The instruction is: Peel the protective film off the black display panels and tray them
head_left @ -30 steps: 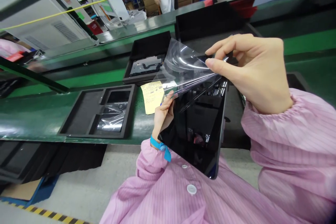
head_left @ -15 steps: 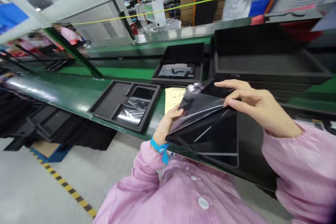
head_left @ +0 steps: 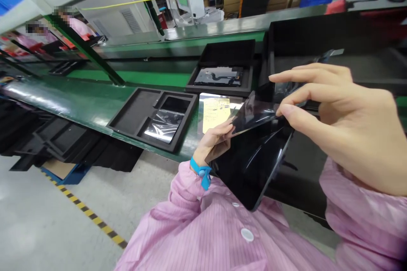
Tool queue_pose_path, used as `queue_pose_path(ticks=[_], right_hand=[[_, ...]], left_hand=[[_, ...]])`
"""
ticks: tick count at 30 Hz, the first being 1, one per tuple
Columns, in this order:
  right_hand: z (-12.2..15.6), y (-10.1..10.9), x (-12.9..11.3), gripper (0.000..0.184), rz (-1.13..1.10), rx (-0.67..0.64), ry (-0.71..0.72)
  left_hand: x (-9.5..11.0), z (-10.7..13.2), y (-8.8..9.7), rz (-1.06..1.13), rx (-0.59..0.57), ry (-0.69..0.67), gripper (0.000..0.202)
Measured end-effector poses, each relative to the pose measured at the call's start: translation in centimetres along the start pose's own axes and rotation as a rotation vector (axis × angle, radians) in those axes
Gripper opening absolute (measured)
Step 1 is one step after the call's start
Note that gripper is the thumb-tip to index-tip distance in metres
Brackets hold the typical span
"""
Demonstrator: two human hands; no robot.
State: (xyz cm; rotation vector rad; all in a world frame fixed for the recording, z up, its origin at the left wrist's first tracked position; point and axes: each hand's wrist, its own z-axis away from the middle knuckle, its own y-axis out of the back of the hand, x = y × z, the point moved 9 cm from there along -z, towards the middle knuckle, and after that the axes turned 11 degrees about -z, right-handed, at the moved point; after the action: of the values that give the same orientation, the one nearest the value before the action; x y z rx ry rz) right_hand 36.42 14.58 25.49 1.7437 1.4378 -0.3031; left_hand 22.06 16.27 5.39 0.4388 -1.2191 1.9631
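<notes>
A glossy black screen panel (head_left: 246, 167), like a tablet display, tilts in front of my body. My left hand (head_left: 213, 140), with a blue band at the wrist, is closed on its left edge. Clear protective film (head_left: 254, 114) stands partly lifted off the upper part of the panel. At the film's raised corner, my right hand (head_left: 343, 110) pinches it between thumb and index finger, the other fingers spread. Beyond my left hand, a yellow handwritten note (head_left: 216, 114) lies on the bench under a clear sheet.
To the left on the green bench (head_left: 95, 106) is a black foam tray (head_left: 125, 116) holding a film-covered screen (head_left: 165, 125). Another foam tray (head_left: 229, 53) with a panel stands behind. A large black box (head_left: 318, 36) is at right. Stacked trays (head_left: 63, 142) sit low left.
My right hand has come nearer and moved right, drawing the film upward off the panel. The panel has tilted more steeply, and more of the yellow note shows.
</notes>
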Motion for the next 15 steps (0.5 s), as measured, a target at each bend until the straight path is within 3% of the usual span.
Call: queue_pose_path(ticks=[8, 11, 13, 15], right_hand=[[0.2, 0.1, -1.0, 0.023, 0.067, 0.003, 0.031], [-0.1, -0.2, -1.3, 0.023, 0.08, 0.006, 0.038], [-0.3, -0.5, -1.1, 0.025, 0.069, -0.002, 0.048], [-0.2, -1.1, -0.4, 0.026, 0.001, -0.079, 0.067]], left_hand=[[0.1, 0.5, -1.3, -0.062, -0.136, -0.06, 0.037], [-0.5, 0.8, -1.5, -0.061, -0.136, -0.042, 0.037], [-1.0, 1.0, -1.3, -0.057, -0.137, -0.003, 0.036], [-0.4, 1.1, -0.3, -0.137, -0.124, -0.04, 0.034]])
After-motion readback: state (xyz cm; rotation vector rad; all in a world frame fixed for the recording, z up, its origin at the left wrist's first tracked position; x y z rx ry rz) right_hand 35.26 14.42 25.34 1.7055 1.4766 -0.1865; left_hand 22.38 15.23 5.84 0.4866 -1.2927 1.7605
